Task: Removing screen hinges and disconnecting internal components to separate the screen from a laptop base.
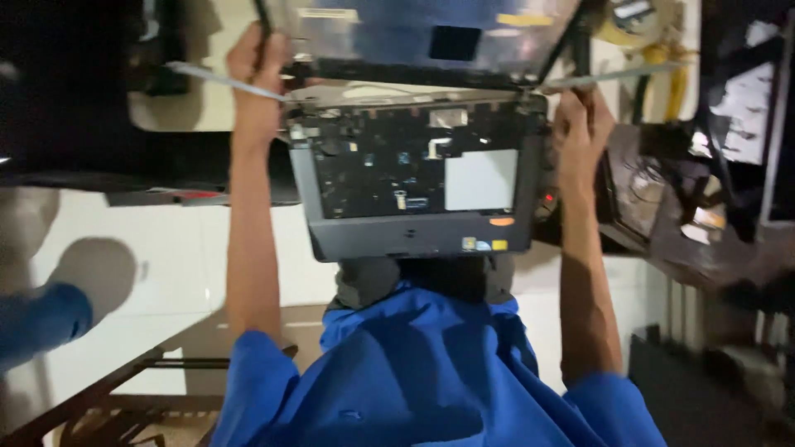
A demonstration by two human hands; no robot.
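A dismantled laptop base [418, 186] lay in the middle of the frame, resting on the person's lap above a blue shirt [431, 372]. Its keyboard was off, so the dark inner deck with small parts and a pale rectangular plate [481, 180] towards the right showed inside the grey frame. The front edge of the base, with small coloured stickers [484, 245] at its lower right, faced the person.

The screen lid [422, 37] stood at the top centre of the frame, tilted back from the rear edge of the base and still joined to it at the hinges.

The left hand [258, 70] was at the upper left of the laptop, by the left hinge corner, its fingers curled shut around the lid's edge there. A thin pale strip [224, 81] ran out leftwards from beside that hand. The right hand [582, 124] was at the upper right corner of the base, by the right hinge, its fingers closed on the edge of the casing. A similar thin strip [617, 76] ran out to the right above it.

White floor tiles [174, 257] showed at left centre, and a blue shape [41, 319] was blurred at the far left. Dark cluttered equipment [704, 199] filled the right side, too blurred to tell apart. A yellow object [633, 25] was at the upper right.
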